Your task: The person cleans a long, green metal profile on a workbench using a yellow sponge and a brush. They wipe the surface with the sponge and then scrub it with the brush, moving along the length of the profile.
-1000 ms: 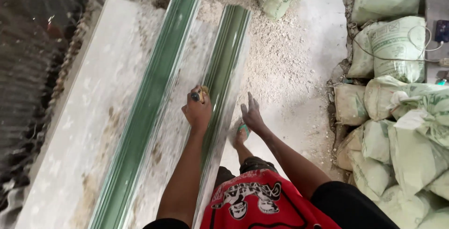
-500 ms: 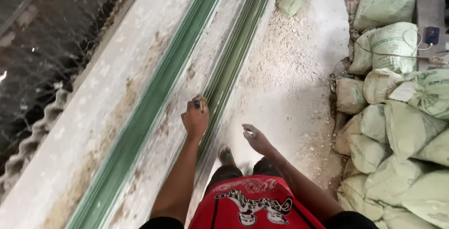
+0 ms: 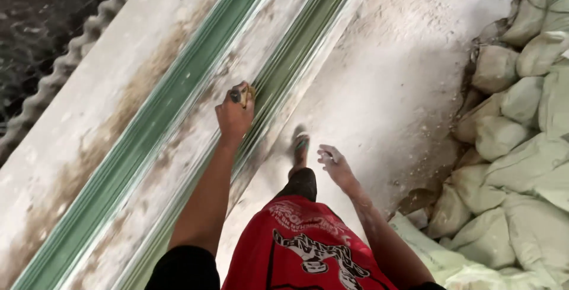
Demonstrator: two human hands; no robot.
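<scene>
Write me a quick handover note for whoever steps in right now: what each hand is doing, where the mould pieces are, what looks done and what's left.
Left hand: closed on a small scraper-like tool, pressed at the edge of the right green moulding strip.
Right hand: empty, open, hanging over the dusty floor.
Second green strip lies parallel further left on the long pale slab. Stacked sacks line the right.
Done: cannot tell how far the strip has been worked.
Left: both strips show white residue along their lengths.
</scene>
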